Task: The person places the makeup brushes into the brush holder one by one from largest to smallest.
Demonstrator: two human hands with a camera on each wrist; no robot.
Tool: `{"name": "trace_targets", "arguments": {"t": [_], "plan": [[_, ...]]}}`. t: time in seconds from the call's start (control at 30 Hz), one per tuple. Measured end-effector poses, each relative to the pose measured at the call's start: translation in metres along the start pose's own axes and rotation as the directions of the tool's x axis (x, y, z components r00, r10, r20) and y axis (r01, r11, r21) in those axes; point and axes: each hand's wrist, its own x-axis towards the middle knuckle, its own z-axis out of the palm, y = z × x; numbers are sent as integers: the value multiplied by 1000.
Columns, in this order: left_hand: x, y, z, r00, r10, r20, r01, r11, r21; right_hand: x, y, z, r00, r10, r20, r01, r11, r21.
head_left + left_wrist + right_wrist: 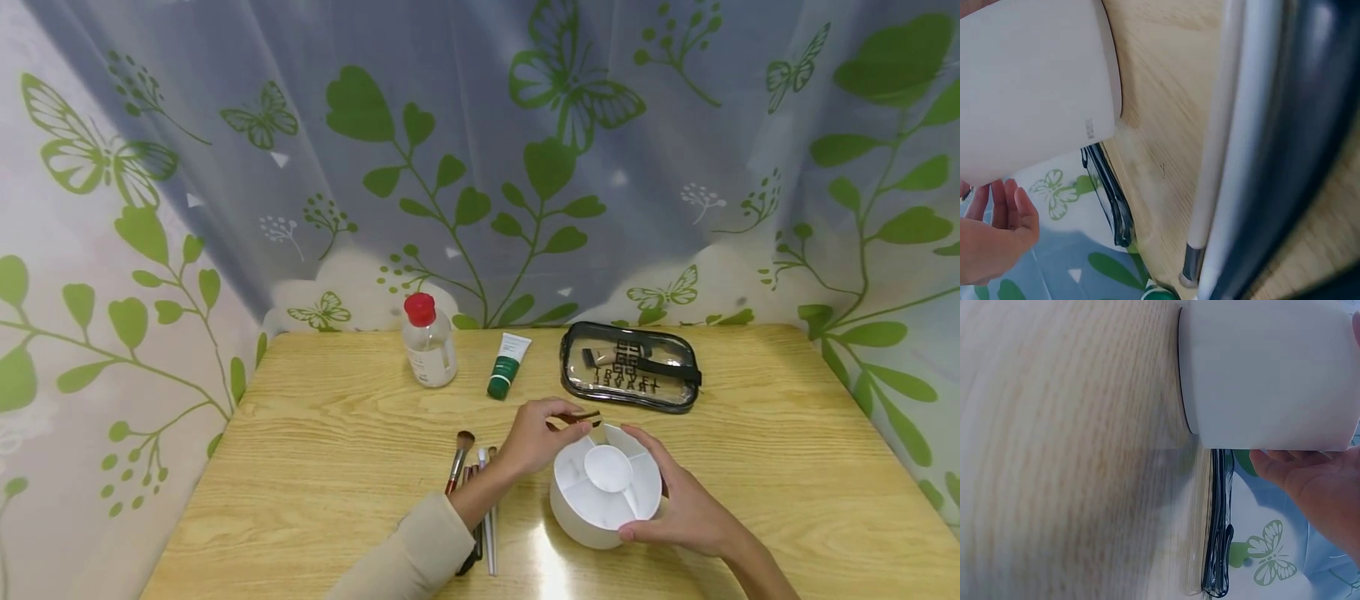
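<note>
A round white divided organizer point(581, 517) stands on the table, with a circular cup in its middle and compartments around it. My right hand point(686, 504) grips its right side, thumb at the near side and fingers toward the far rim. My left hand point(536, 437) pinches a small dark-and-gold item point(592, 419) over the far rim; its exact kind is hard to tell. In the left wrist view, the fingers of the left hand point(997, 234) are by the edge of the organizer point(1029, 87). The right wrist view shows the right hand point(1319, 487) against the white wall.
Several makeup brushes point(491, 533) lie left of the organizer, partly under my left forearm. Farther back are a clear bottle with a red cap point(429, 354), a green-and-white tube point(507, 367) and a transparent black-edged pouch point(630, 367). A patterned curtain point(465, 167) hangs behind the table.
</note>
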Motion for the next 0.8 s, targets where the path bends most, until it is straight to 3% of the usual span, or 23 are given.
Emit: {"name": "trace_targets", "arguments": {"t": [0.17,0.43,0.8], "plan": [[-3,-4,-9,1000,-23,11,24,999,-30,0,1,1,1000,4,-5,-4,1000,-1],[-9,-10,-39,999,-24,-25,23,999,-45,0,2,1,1000,-11,-16,11,1000,-3],[-25,-31,-78,992,-35,-118,43,997,65,-1,1,1,1000,-4,-7,4,1000,0]]}}
